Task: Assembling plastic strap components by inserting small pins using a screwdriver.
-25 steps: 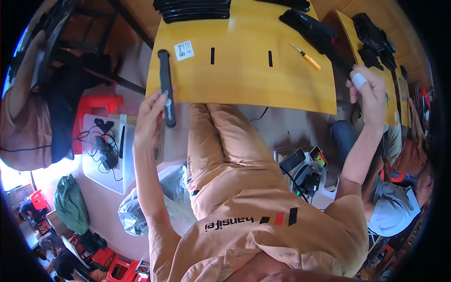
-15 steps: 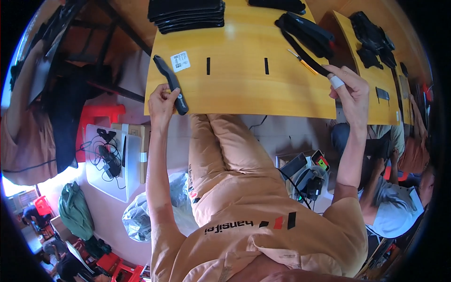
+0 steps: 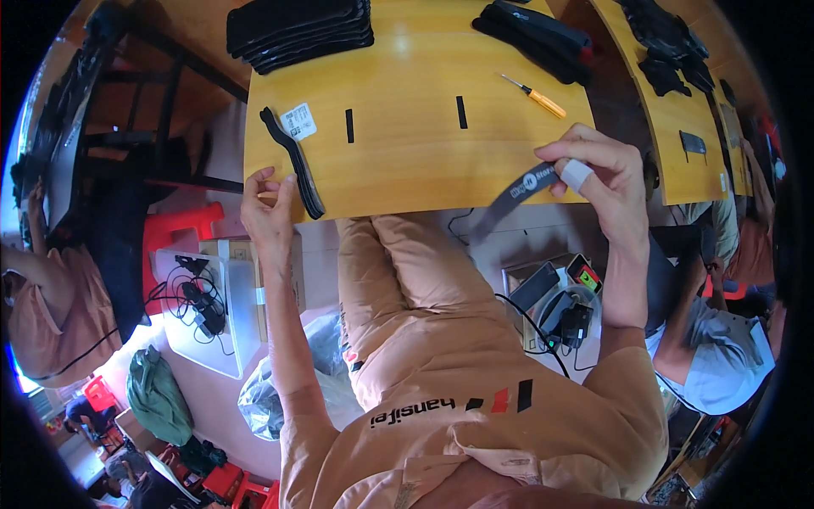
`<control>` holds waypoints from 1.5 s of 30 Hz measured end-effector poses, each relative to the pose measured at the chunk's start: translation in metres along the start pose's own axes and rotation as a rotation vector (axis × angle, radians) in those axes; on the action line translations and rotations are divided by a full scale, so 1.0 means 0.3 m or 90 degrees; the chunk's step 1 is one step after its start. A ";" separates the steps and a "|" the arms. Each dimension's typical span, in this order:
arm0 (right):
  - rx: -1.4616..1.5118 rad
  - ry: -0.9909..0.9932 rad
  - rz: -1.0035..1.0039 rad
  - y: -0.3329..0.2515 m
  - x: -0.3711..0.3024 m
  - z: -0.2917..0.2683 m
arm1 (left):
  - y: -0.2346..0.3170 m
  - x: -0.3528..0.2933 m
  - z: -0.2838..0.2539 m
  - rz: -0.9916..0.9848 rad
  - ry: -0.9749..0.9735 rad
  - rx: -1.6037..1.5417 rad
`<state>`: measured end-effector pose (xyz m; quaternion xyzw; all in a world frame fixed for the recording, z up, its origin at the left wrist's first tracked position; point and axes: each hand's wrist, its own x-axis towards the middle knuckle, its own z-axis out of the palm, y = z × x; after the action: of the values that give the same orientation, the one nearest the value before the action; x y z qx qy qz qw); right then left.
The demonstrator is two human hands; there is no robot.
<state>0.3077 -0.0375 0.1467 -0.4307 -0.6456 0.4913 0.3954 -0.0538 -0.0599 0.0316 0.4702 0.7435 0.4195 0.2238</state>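
A dark strap (image 3: 517, 197) with pale printing is pinched between the thumb and fingers of my right hand (image 3: 612, 182). Its blurred free end swings down to the left, past the table's front edge. White tape wraps one digit of that hand. On the left of the table lies a black strap or stacked straps (image 3: 297, 165), slightly curved, beside a white printed label (image 3: 299, 121). My left hand (image 3: 269, 208) rests right next to its near end, fingers apart and holding nothing; whether the thumb touches the strap I cannot tell.
Folded black pieces (image 3: 301, 34) are stacked at the far left of the yellow table (image 3: 398, 174). More black straps (image 3: 534, 38) lie far right, near an orange-handled screwdriver (image 3: 543, 99). Two short black strips mark the middle. Another person (image 3: 716, 356) sits at right.
My right hand has drawn its strap off the far right of the table, toward me. My left hand has let go of the left strap, whose printed face no longer shows.
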 end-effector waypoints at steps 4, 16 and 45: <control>-0.013 -0.062 -0.027 -0.035 -0.002 0.021 | 0.221 -0.058 0.036 0.076 -0.013 -0.134; 0.058 0.056 0.101 0.126 0.061 0.073 | 0.260 -0.071 0.140 -0.043 -0.652 -0.320; -0.075 0.234 0.219 0.544 0.411 0.153 | 0.050 0.338 0.326 -0.023 -0.260 -0.232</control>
<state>0.2530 0.0894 -0.0110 -0.6389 -0.5075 0.4261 0.3909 -0.0214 0.0736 -0.0033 0.4839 0.6033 0.4388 0.4575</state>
